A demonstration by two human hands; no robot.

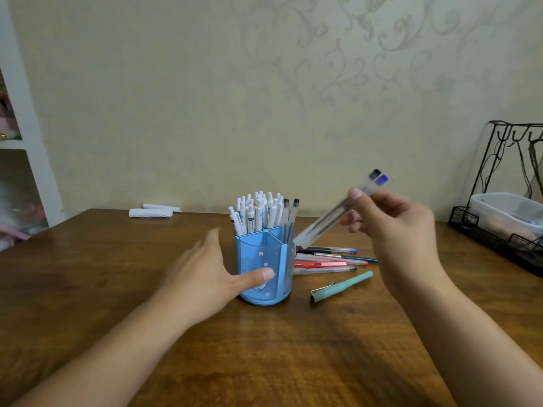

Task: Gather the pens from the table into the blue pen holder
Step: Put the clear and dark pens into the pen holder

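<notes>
The blue pen holder (pixel 266 268) stands mid-table, split into compartments; the back ones hold several white pens (pixel 255 214) and two clear pens with dark caps. My left hand (pixel 211 268) lies against the holder's left side with straight fingers, thumb across its front. My right hand (pixel 390 227) pinches two clear pens (pixel 332 218), one black-capped and one blue-capped, tilted with their lower ends just above the holder's right rim. Several loose pens (pixel 329 259) lie on the table right of the holder, with a teal capped pen (pixel 342 286) nearest me.
The wooden table (pixel 264 348) runs to a patterned wall. Two white paper rolls (pixel 151 212) lie at the back left. A black wire rack (pixel 505 230) with a clear plastic box stands at the right edge. White shelves are at the far left.
</notes>
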